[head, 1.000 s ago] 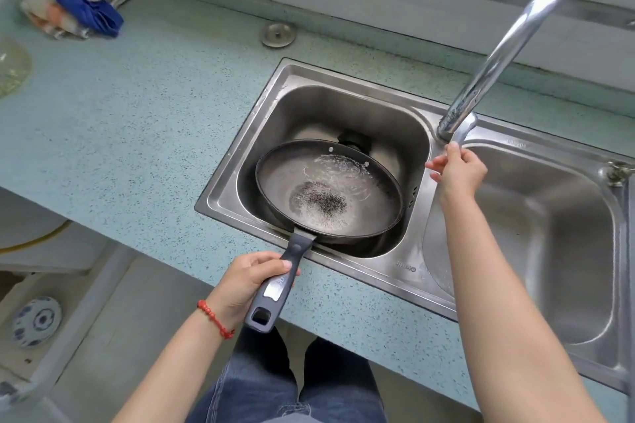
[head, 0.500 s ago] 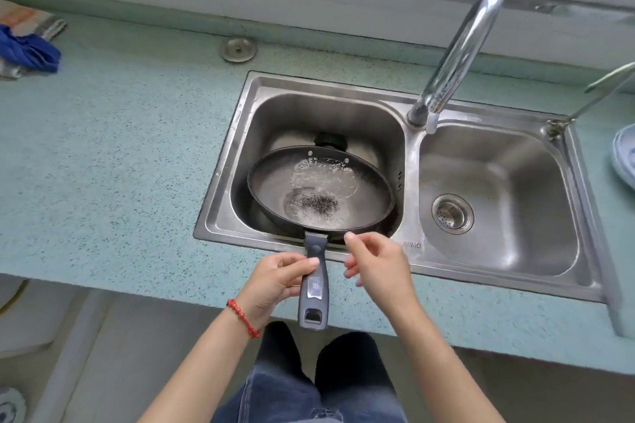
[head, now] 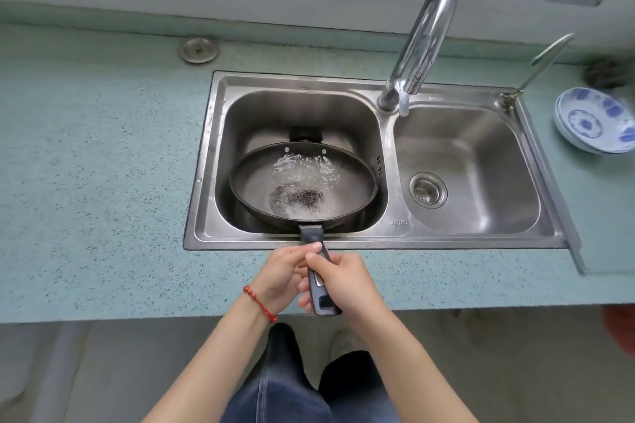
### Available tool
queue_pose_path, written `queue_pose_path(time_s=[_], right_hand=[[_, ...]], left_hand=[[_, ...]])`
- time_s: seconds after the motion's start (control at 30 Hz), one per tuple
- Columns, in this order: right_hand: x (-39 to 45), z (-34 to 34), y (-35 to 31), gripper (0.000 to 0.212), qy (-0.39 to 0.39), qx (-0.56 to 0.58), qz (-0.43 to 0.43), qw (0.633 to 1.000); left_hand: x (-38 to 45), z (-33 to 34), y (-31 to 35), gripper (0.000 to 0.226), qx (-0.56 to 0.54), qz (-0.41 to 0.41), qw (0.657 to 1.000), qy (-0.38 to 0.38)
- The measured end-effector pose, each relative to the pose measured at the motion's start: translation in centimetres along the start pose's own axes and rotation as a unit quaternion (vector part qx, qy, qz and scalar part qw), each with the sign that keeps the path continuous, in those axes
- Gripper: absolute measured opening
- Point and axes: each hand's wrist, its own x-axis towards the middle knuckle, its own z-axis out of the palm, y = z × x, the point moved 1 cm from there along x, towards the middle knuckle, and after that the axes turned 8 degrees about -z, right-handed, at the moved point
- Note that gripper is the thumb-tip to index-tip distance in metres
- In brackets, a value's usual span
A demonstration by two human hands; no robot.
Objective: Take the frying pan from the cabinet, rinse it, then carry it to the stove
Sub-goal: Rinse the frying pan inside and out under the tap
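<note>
Black frying pan (head: 304, 182) with dark grey handle; silver steel sink (head: 457, 223); speckled pale teal counter (head: 103, 165); blue-and-white patterned bowls (head: 596, 120) at three o'clock; red bead bracelet (head: 260, 303).

One frying pan (head: 304, 184) sits in the left of the sink's two basins (head: 467, 168). Behind the sink rises one tap (head: 426, 34). Right of it, a stack of patterned bowls (head: 596, 120), perhaps two. Two hands (head: 285, 273) hold the pan's single handle (head: 318, 271).

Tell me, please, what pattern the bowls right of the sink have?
The bowls are white with a blue floral pattern, seen in the head view.
</note>
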Motion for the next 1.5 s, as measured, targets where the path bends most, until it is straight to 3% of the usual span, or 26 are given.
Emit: queue_pose_path(time_s=[0.13,0.53,0.77,0.87,1.0,1.23,1.4,1.5], right_hand=[[-0.4,-0.1,0.1,0.02,0.001,-0.003,-0.038,0.999],[-4.1,-1.7,1.1,0.02,-0.041,0.026,-0.115,0.992],[-6.2,-3.1,1.7,0.015,-0.066,0.057,-0.108,0.99],[-6.7,-3.4,1.7,0.017,-0.054,0.114,-0.064,0.99],[-7.4,-3.5,2.1,0.02,-0.03,0.1,-0.118,0.988],[-7.4,-4.1,2.7,0.023,-0.05,0.135,-0.18,0.973],[-7.3,-4.5,3.2,0.028,-0.082,0.181,-0.194,0.961],[-7.4,-4.9,3.4,0.018,-0.091,0.164,-0.196,0.962]], left_hand=[[-0.2,0.6,-0.4,0.028,-0.018,0.041,0.999,0.003],[-3.1,2.9,-1.9,0.036,-0.048,0.124,0.991,0.017],[-3.7,4.3,-3.9,0.021,-0.028,0.179,0.983,0.042],[-3.9,5.0,-4.6,0.02,0.009,0.195,0.978,0.068],[-4.3,5.6,-4.9,0.022,0.027,0.22,0.972,0.072],[-4.2,6.5,-4.4,0.021,-0.064,0.193,0.978,0.052],[-3.3,7.2,-2.6,0.031,-0.222,0.159,0.961,-0.033],[-3.3,7.1,-2.2,0.025,-0.217,0.153,0.963,-0.041]])
